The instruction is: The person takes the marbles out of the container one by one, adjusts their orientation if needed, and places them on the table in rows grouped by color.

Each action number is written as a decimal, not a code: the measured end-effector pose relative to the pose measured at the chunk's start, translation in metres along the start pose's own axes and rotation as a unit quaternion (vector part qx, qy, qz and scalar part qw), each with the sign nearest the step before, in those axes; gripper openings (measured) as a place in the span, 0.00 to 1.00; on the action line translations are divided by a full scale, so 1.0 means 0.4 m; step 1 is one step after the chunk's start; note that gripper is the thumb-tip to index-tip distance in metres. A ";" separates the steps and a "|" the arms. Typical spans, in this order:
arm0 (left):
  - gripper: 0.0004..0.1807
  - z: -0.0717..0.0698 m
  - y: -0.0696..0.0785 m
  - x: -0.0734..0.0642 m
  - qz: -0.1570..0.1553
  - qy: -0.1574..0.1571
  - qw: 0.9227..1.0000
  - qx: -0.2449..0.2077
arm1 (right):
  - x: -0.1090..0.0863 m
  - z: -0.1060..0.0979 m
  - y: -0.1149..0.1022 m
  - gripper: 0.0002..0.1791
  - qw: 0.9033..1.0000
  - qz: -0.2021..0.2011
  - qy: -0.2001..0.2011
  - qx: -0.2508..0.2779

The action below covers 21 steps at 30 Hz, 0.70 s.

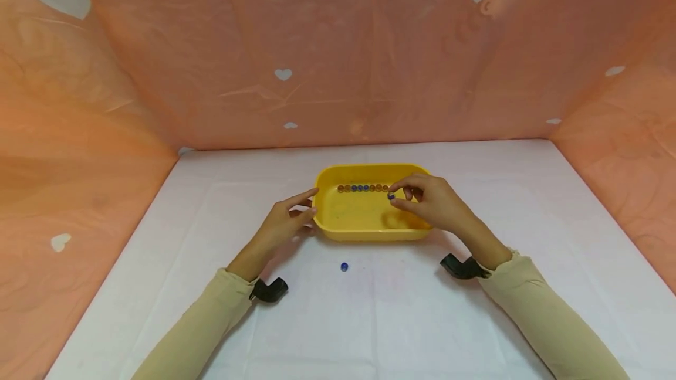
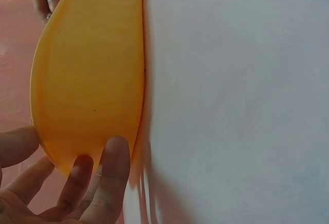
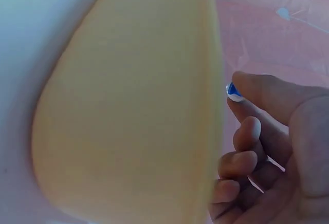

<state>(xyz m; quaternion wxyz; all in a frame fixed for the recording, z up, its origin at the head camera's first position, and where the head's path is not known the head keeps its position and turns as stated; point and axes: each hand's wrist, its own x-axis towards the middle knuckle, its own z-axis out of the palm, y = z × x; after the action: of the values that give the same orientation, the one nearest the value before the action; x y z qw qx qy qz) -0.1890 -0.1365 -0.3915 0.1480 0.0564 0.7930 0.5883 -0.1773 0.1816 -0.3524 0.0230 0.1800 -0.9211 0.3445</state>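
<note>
1. my right hand (image 1: 435, 201) pinches a blue marble (image 1: 391, 196) between thumb and fingertip, over the right part of the yellow tray (image 1: 364, 236). round and probably slick, it could squirt free if i squeeze off-centre.
2. near that pinch lies the right end of a row of amber and blue marbles (image 1: 360, 188) on the tray's floor. a dropped marble, or a knuckle brushing low, could knock the line apart.
3. my left hand (image 1: 290, 216) has its fingers apart and fairly straight, touching the tray's left end without curling round it. if that touch turned into a shove or a lift, i'd expect the tray to slide or tip and the row to roll.
4. nearer me, outside the tray, a loose blue marble (image 1: 344, 267) sits on the bench (image 1: 317, 321). i see nothing walling it in, so a careless brush from either hand could send it rolling.
</note>
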 end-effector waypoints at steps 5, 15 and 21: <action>0.29 -0.002 0.000 0.000 -0.002 -0.002 1.000 0.000 | -0.013 -0.008 -0.018 0.10 1.000 0.000 -0.010 0.020; 0.29 0.000 0.005 0.000 -0.009 -0.004 1.000 0.008 | -0.032 -0.015 -0.039 0.09 0.999 -0.009 -0.020 0.027; 0.29 -0.006 0.004 -0.001 -0.005 -0.004 1.000 0.020 | -0.039 -0.008 -0.051 0.09 0.998 -0.035 -0.027 0.040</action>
<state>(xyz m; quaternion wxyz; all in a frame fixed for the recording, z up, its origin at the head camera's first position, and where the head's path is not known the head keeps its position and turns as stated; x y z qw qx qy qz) -0.1893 -0.1383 -0.3892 0.1526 0.0575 0.8042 0.5716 -0.1559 0.1741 -0.3398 0.0030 0.2222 -0.9000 0.3751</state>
